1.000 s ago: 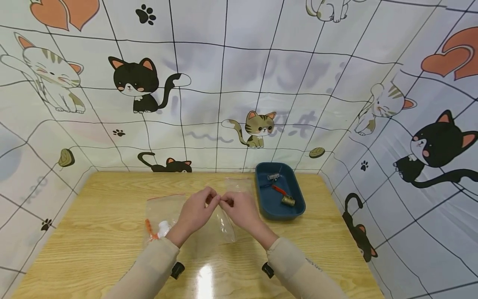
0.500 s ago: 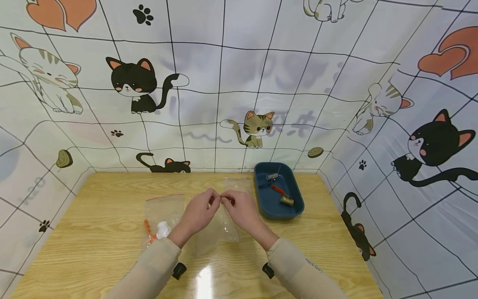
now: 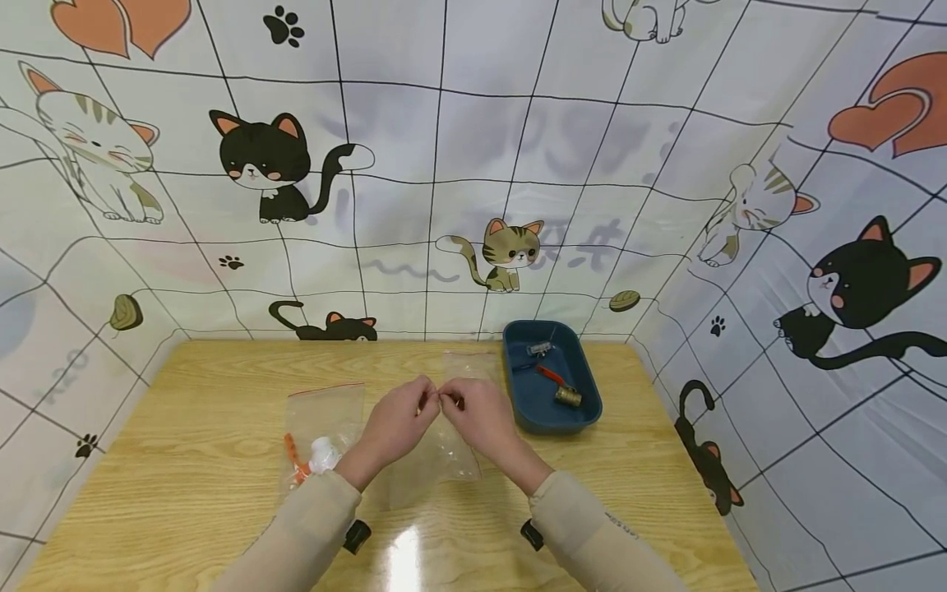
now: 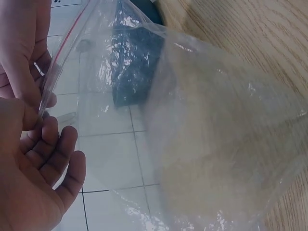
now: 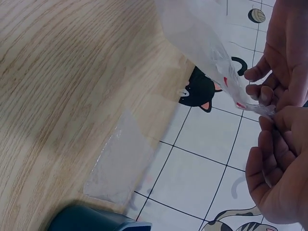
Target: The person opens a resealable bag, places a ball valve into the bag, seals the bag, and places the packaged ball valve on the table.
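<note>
Thumb and fingers of both my left hand [image 3: 399, 415] and my right hand [image 3: 479, 415] pinch the top edge of a clear zip-lock bag [image 4: 216, 106], fingertips close together. A red line [image 4: 72, 30] runs along that edge in the left wrist view. The bag hangs below the hands over the table, and nothing shows inside it. Left of the left hand lies a second zip-lock bag [image 3: 333, 409], with an orange piece [image 3: 294, 457] and a white piece [image 3: 323, 454] in it, partly hidden by the left forearm.
A dark blue tray [image 3: 551, 423] stands right of the hands. It holds a red-handled piece with a brass-coloured cylinder [image 3: 568, 396], a silvery clear piece [image 3: 540, 349] and a blue item [image 3: 525, 365]. Another clear bag [image 5: 118, 166] lies flat beside the tray. Cat-print cloth walls surround the table.
The hanging bag's lower corner has swung slightly to the right. Both hands keep their pinch on its edge, with the left hand shifted a little rightward.
</note>
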Available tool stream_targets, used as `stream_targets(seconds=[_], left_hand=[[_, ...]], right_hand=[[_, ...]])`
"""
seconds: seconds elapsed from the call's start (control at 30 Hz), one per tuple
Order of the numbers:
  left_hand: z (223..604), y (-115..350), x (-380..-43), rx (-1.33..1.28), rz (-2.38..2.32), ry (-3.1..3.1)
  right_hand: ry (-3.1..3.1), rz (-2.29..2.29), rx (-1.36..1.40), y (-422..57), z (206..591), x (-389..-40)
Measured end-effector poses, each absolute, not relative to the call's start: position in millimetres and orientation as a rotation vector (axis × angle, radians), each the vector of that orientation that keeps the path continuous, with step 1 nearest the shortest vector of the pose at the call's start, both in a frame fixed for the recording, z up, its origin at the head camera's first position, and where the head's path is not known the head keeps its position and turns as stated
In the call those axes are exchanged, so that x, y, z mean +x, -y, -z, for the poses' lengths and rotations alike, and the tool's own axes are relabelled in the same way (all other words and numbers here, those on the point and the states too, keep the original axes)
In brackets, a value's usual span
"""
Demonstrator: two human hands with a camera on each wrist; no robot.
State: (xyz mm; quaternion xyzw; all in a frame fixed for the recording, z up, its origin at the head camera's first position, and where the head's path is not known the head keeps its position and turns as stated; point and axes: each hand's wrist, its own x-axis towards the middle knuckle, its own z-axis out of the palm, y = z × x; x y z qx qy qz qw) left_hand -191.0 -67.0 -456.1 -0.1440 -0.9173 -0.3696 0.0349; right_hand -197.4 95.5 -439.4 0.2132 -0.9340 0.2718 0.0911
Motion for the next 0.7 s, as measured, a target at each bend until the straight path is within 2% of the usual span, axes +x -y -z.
stream_targets(seconds=[0.33,0.7], left_hand=[[455.9,68.2,-190.4,-0.448,1.08,2.839],[456.7,68.4,-189.8,-0.427,1.16,2.784]], right_hand=[[2.733,-0.669,0.679,-96.3,443.9,-198.1],[2.831,-0.725,0.565,-94.2,441.6,-198.0]])
